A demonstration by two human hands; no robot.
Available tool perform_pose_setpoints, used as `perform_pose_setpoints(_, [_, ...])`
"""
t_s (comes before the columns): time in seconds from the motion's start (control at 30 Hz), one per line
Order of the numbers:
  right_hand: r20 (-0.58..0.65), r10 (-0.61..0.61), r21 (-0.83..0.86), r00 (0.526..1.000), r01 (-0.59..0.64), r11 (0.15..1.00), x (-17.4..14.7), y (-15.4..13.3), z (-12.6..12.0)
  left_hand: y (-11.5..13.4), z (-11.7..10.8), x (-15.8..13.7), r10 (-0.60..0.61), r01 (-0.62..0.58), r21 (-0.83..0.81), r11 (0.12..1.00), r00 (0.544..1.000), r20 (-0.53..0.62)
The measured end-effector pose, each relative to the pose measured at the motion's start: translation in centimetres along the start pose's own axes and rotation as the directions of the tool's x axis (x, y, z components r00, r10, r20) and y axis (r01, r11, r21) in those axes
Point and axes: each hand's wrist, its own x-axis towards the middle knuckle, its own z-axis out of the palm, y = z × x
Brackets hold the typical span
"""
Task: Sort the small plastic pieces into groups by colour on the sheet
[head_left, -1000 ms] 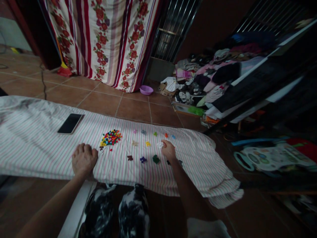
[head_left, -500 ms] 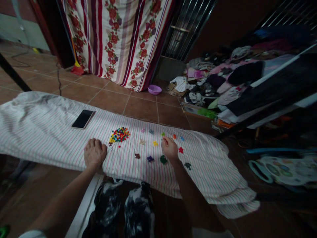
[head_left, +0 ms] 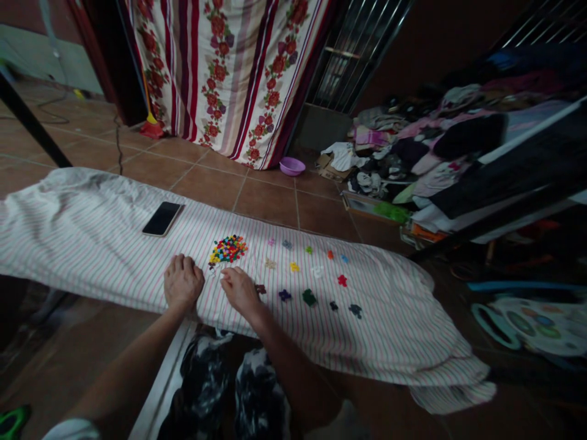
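My left hand [head_left: 183, 282] rests palm down on the striped cloth, its fingers lying on the fabric and holding nothing. Just beside it, my right hand [head_left: 239, 290] has thumb and fingertips pinched together at the lower edge of a mixed pile of small colored pieces [head_left: 229, 249]. Whatever is between those fingertips is too small to make out. A few white bits [head_left: 211, 273] lie between the two hands. To the right are small single-color groups, among them yellow [head_left: 294, 267], red [head_left: 342, 280], dark green [head_left: 309, 297], purple [head_left: 285, 295] and brown [head_left: 260, 289], the brown one close to my right wrist.
A phone [head_left: 162, 219] lies on the striped cloth [head_left: 92, 226] at the left. Beyond the cloth, a purple basin [head_left: 292, 166] stands on the tiled floor before a flowered curtain [head_left: 220, 73]. A heap of clothes [head_left: 413, 140] fills the far right.
My right hand has moved left from the sorted groups to the edge of the mixed pile, uncovering a white group and a small dark one. My left hand stays on the cloth.
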Motion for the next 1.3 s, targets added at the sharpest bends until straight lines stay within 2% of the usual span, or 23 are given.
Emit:
perform_pose_setpoints(0.2, [0.037,0.143,-0.127,0.989,-0.138,0.982,1.1,-2.3,2.1,-0.1,0.1,0.0,-0.012,0.012,-0.011,1.000,1.000,0.016])
perform_pose_setpoints(0.37, [0.019,0.170,-0.181,0.985,-0.164,0.970,1.3,-2.6,2.7,-0.1,0.0,0.0,0.003,-0.003,0.005,1.000,1.000,0.007])
perform_pose_setpoints(0.7, [0.005,0.157,-0.100,0.988,-0.156,0.983,0.4,-2.3,2.0,0.4,-0.7,0.0,-0.012,0.012,0.019,1.000,1.000,0.028])
perform_pose_setpoints(0.93, [-0.027,0.167,-0.010,0.986,-0.167,0.986,-1.7,-1.6,0.1,0.8,-1.7,-0.1,-0.016,0.014,0.040,0.999,0.998,0.056])
perform_pose_setpoints(1.13, [-0.169,0.185,0.131,0.968,-0.164,0.978,-3.3,0.7,-1.9,1.2,-2.4,0.0,-0.018,0.013,0.054,0.998,0.996,0.093])
perform_pose_setpoints(1.23, [-0.290,0.242,0.203,0.926,-0.188,0.961,-3.9,3.4,-3.4,1.2,-2.3,0.0,-0.020,0.015,0.058,0.998,0.996,0.091])
perform_pose_setpoints(1.3, [-0.376,0.284,0.222,0.882,-0.212,0.952,-4.4,5.9,-5.0,1.1,-2.3,0.0,-0.025,0.020,0.055,0.998,0.995,0.092])
